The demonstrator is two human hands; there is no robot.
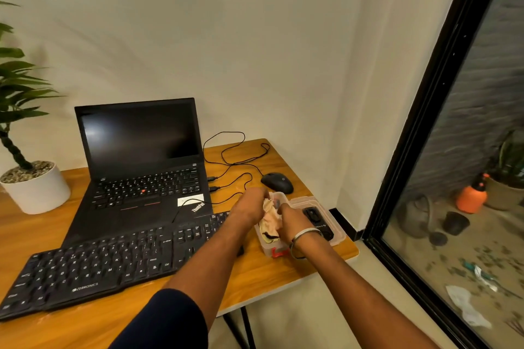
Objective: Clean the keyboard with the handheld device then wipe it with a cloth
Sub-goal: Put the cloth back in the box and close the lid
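Head view: both hands meet over a clear plastic box [337, 231] at the wooden desk's [269, 278] right edge. The left hand [251, 204] and right hand [293, 221] pinch a crumpled pale pink cloth [270, 219]; it looks light and limp, best gathered by a fold. The black full-size keyboard [93, 269] lies along the front edge.

Both hands meet over a clear plastic box [283, 249] at the table's [255, 272] 3 o'clock edge. The left hand [251, 204] and right hand [292, 221] each grip a crumpled pale cloth [270, 221] that rises out of the box. Just beside the box, toward 3 o'clock, its lid [337, 232] holds a black device [313, 214]. A black keyboard [93, 266] lies toward 9 o'clock of the hands, an open laptop [141, 156] at 11 o'clock, a mouse [277, 182] at 12 o'clock, a potted plant [31, 178] far at 9 o'clock.
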